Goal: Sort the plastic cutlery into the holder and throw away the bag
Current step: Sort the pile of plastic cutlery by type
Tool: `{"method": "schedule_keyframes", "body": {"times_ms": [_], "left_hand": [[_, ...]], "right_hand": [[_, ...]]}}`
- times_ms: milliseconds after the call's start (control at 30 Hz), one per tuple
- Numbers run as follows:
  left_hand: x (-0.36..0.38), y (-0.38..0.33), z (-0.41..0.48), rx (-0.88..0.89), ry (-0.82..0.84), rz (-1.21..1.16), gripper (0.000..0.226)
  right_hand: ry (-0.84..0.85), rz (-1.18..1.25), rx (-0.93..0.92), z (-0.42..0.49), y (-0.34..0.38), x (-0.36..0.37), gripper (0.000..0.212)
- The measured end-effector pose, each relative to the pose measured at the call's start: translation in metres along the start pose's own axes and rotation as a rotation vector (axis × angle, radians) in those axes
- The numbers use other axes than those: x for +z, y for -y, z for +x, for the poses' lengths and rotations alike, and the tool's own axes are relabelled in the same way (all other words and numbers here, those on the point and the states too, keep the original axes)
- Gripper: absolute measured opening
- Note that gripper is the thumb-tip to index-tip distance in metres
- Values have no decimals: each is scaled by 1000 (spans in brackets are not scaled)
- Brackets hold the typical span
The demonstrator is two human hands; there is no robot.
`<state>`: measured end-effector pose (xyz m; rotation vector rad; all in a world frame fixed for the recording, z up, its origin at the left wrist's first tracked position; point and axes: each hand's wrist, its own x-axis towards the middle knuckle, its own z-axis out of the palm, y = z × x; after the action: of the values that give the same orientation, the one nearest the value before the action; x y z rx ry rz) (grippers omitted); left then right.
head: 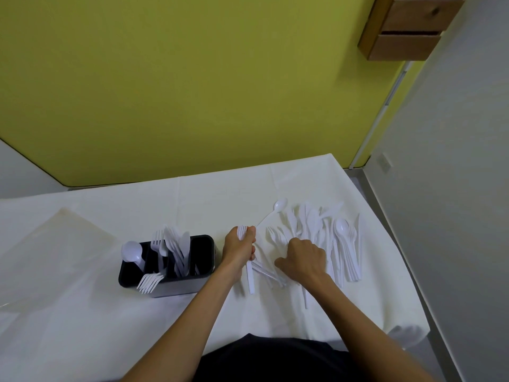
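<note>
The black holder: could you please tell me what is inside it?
A spoon stands at the left end of the holder, forks and knives in the middle. Its walls hide their handles and the right compartment's bottom.

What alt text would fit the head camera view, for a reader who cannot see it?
A person's left hand grips a bundle of white plastic forks while the right hand reaches into a loose pile of white plastic cutlery on a white tablecloth. To the left stands a black holder already holding other forks, knives and a spoon.
</note>
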<state>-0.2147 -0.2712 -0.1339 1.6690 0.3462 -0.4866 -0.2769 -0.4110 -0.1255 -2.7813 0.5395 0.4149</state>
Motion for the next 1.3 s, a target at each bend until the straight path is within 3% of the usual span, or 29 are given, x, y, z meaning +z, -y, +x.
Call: {"method": "schedule_keyframes", "body": {"times_ms": [200, 367, 433, 533, 600, 700, 800, 933, 1133, 1300], "left_hand": [[4, 5, -4, -31, 97, 66, 23], [11, -3, -9, -4, 202, 135, 45], [14, -6, -11, 25, 254, 123, 43], [15, -9, -11, 53, 186, 101, 22], [12, -10, -7, 67, 97, 123, 15], [6, -10, -1, 32, -41, 91, 11], [2, -8, 0, -9, -102, 38, 12], [3, -6, -2, -63, -67, -6, 14], [-4, -8, -4, -123, -27, -176, 19], [4, -7, -4, -72, 22, -48, 18]], "right_hand": [[28, 285, 76, -1, -11, -1, 35], [39, 595, -53, -10, -6, -9, 33], [91, 598, -129, -14, -2, -13, 35], [182, 572, -188, -14, -4, -14, 43], [93, 530, -123, -11, -12, -10, 46], [-151, 285, 44, -11, -25, -3, 23], [-79, 206, 28, -10, -19, 10, 28], [40, 354, -96, -4, 0, 21, 30], [-204, 347, 76, 7, -18, 11, 29], [-112, 324, 22, 12, -14, 16, 26]]}}
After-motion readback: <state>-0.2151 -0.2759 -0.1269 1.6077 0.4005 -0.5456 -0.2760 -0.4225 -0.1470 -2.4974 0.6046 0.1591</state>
